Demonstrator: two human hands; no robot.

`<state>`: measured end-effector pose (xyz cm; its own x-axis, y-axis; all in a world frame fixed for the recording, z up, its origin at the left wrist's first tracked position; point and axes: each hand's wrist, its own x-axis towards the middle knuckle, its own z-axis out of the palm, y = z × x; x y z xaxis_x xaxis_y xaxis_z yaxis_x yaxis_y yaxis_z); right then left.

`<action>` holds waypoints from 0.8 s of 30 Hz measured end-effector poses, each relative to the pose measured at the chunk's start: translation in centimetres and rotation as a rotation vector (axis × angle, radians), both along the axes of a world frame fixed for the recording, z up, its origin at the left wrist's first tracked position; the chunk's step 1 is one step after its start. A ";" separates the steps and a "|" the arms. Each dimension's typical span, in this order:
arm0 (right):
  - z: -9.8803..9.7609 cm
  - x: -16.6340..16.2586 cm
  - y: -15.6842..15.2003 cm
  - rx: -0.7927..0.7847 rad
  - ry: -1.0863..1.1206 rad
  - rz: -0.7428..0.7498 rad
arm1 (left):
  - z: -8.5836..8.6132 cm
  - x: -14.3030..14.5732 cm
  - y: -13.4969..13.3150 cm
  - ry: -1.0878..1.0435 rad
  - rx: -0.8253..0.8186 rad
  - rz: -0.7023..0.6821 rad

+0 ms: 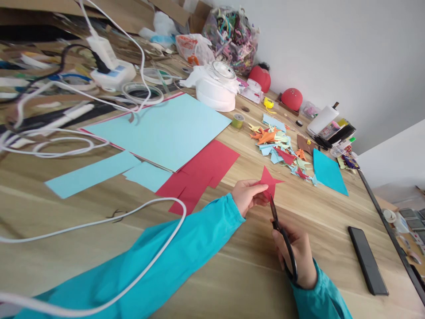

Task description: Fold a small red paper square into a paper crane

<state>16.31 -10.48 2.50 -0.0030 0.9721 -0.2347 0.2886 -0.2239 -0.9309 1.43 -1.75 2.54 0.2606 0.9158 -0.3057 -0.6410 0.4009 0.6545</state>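
Pinched in my left hand (247,196) is a red paper piece (269,180) with pointed, star-like tips. My right hand (295,252) grips black-handled scissors (278,226), fingers wrapped round the handle. The blades reach up to the lower edge of the red piece, close to my left fingertips; how far they are parted is hard to make out. Left of my left hand lie flat red paper strips (202,177). Beyond my hands spreads a pile of pointed paper cut-outs (277,144) in orange, red, pale blue and pale green.
A stack of large light-blue sheets (159,128) and a light-blue strip (93,175) lie at left. A white cable (139,204) loops over my left sleeve. A bright-blue sheet (329,172) and a black phone (368,260) lie at right. A power strip (114,75) stands at back left.
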 end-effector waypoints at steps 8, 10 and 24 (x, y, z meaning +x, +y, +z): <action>0.0 0.1 -0.1 -0.026 0.016 -0.006 | -0.1 0.0 0.0 0.008 0.001 0.005; -0.1 0.2 -0.1 -0.034 0.014 0.001 | 0.0 0.0 0.0 0.008 0.004 0.006; 0.4 0.2 -0.1 -0.036 -0.052 0.017 | -0.3 0.1 0.1 0.024 0.016 0.004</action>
<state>16.50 -10.58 2.92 -0.0063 0.9629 -0.2697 0.3405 -0.2515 -0.9060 1.53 -1.69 2.23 0.2496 0.9215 -0.2975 -0.6267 0.3879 0.6759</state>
